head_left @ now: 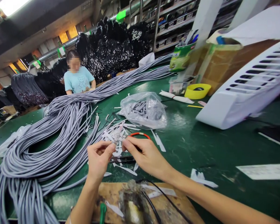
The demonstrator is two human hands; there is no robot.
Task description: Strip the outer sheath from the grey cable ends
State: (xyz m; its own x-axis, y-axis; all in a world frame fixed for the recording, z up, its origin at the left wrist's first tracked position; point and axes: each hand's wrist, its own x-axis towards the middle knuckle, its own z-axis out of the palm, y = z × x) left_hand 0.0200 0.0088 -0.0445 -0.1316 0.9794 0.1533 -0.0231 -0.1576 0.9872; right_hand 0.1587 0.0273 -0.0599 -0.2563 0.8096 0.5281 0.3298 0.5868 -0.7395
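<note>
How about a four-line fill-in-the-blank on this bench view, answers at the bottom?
1. The hand nearer the heaped cables is the person's ___ one.
2. The clear plastic bag lies ___ from the camera than the right hand.
3. The round, low item beside the cardboard box is ___ in colour.
4. The tabletop under the bag is ___ in colour.

Missing words: left; farther; yellow; green.

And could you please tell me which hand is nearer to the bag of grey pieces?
Right. The right hand is just on the near side of the bag; the left hand is farther off, near and to its left.
</note>
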